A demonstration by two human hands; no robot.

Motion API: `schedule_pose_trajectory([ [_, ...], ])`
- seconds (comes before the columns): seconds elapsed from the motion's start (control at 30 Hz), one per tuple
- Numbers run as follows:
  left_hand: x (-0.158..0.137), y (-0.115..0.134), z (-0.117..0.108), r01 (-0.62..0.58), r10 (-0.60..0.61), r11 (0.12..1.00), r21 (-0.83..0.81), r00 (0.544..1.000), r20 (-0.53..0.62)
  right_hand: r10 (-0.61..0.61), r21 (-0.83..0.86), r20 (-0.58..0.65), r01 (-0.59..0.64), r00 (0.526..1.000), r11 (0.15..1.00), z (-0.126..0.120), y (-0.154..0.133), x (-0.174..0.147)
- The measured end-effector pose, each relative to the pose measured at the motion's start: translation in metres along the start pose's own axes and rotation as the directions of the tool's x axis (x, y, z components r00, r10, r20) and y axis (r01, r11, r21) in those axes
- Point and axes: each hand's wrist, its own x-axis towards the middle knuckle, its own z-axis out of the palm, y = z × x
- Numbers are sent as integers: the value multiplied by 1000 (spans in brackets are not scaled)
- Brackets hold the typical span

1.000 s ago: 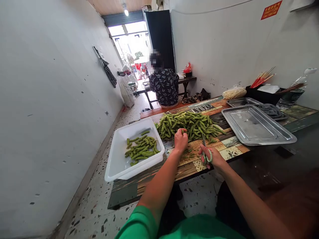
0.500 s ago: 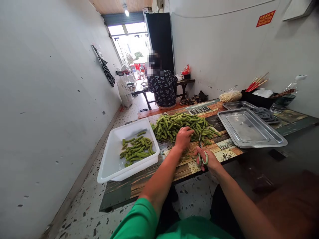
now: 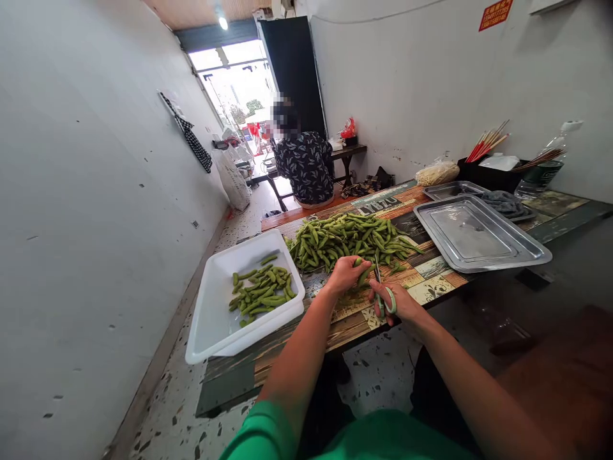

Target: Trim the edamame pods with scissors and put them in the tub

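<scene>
My left hand (image 3: 347,273) is closed on a green bean pod (image 3: 364,275) in front of a big heap of pods (image 3: 345,237). In my right hand (image 3: 393,301) is a pair of scissors (image 3: 389,299) with pale green handles, my fingers through the loops. Its blades point away from me, right by the held pod. To the left, a white plastic tub (image 3: 205,319) holds a loose layer of pods (image 3: 263,292). A few bits lie on the table below my hands.
A metal tray (image 3: 479,236) lies on the patchwork-patterned table (image 3: 287,348) at the right. Behind it are a smaller tray with a dark cloth (image 3: 502,203), a black box of skewers (image 3: 483,174) and a plastic bottle (image 3: 546,166). Another person (image 3: 306,166) sits beyond the table.
My left hand has drawn back from the heap with a pod, toward the scissors. The scissors have come close to that pod. The view has shifted slightly.
</scene>
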Motion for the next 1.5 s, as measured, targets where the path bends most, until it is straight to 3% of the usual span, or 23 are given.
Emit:
schedule_pose_trajectory([
  [0.3,-9,11,-3,90,-84,995,-35,986,142,1,-10,-35,-2,999,1000,0,0,0],
  [0.63,-10,11,-1,126,-118,986,-111,990,77,-1,-66,-17,0,1000,998,-2,6,5],
  [0.83,-8,10,-3,229,-186,951,-206,960,208,-52,-96,-74,45,996,994,-4,12,6],
  [1.0,-1,12,-6,259,-284,812,-524,958,34,10,-7,-54,-11,999,1000,0,4,3],
  [1.1,1,14,-6,240,-338,749,-618,940,-44,15,-24,-31,-16,999,1000,0,4,3],
  [1.5,-4,19,0,237,-306,722,-650,952,7,-4,-35,-30,3,1000,999,-1,9,5],
])
